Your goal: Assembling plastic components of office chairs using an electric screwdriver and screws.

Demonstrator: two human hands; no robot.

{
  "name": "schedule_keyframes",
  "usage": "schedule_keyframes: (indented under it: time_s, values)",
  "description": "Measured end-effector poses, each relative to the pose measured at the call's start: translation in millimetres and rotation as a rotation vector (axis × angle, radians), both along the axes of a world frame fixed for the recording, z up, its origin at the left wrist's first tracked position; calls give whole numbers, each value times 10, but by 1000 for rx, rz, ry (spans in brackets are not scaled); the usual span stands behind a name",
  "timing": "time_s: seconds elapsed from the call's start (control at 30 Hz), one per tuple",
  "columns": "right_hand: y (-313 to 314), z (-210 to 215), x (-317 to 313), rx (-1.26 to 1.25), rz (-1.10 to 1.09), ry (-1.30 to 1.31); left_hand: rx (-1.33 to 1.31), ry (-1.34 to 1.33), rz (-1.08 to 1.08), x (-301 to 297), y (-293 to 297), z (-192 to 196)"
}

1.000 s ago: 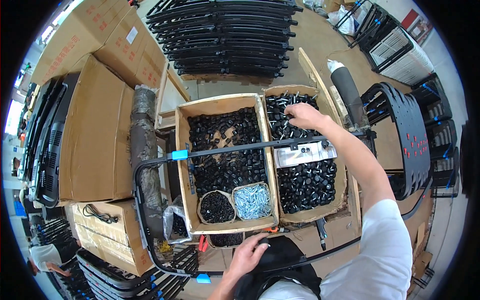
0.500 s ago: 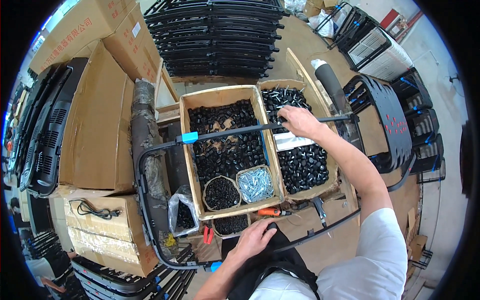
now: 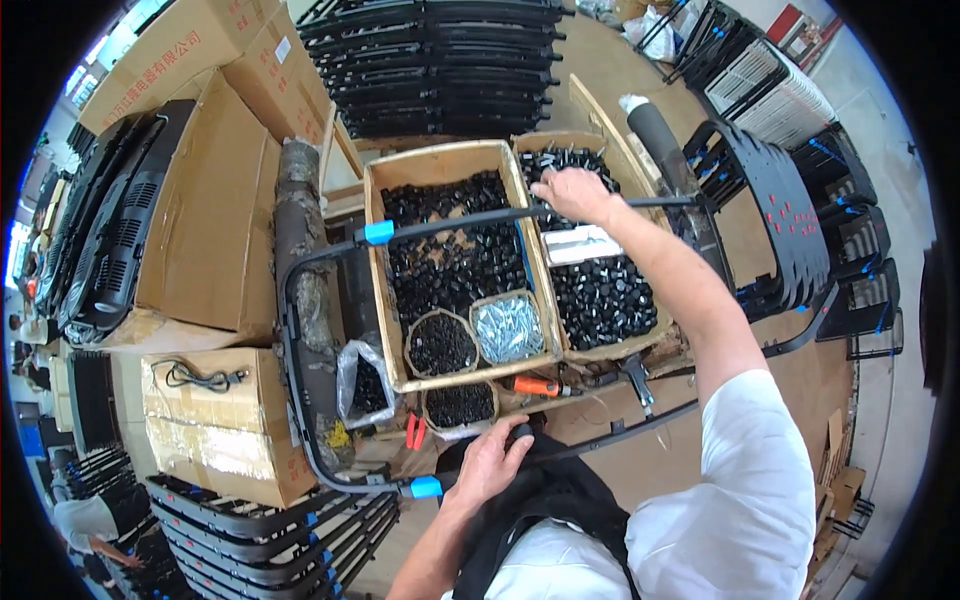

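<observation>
Head view, near to far. Left hand [image 3: 488,462] low, before the boxes: thumb and fingers pinched narrow on a small black piece [image 3: 521,432]. Near rail of a black tubular frame [image 3: 450,222] passes just beside it; one blue clip [image 3: 425,487] sits on that rail. Frame's far rail crosses above both boxes.

Outside the left box's near edge: round tub [image 3: 460,406] of small black parts, red-handled tool [image 3: 416,432], orange tool [image 3: 535,385]. Clear bag [image 3: 365,385] of black parts off that box's near-left corner.

Left box [image 3: 374,300]: black caps over most of the floor; at its near edge, a round container of small black parts toward the left corner, a squarish container [image 3: 508,330] of silver screws toward the right corner.

Right box beside it: black-headed studs [image 3: 605,305] toward the near edge, white tray [image 3: 580,244] across the middle, more studs toward the far edge. Right hand [image 3: 575,192] there, fingers curled narrow, tips at the far studs; cannot tell whether one is gripped.

Beyond the far edges: dark roll [image 3: 658,135] to the right, stack of black frames [image 3: 430,70] behind.
</observation>
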State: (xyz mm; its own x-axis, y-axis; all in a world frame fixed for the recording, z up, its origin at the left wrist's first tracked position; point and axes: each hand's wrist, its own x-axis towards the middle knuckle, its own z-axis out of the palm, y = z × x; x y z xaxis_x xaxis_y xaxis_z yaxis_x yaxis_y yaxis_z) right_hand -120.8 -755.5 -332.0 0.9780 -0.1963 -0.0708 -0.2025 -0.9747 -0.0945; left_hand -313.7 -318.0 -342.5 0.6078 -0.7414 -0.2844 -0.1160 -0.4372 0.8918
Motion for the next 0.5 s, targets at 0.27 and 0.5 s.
schedule_keyframes:
  time_s: [0.27,0.5]
  values:
    - [-6,13,-31,-154,44,-74,-11,191,29,-650,-288,42]
    - [-205,-500,26,-37,-1,-208,-74,27,-89,-1091,-732,-217]
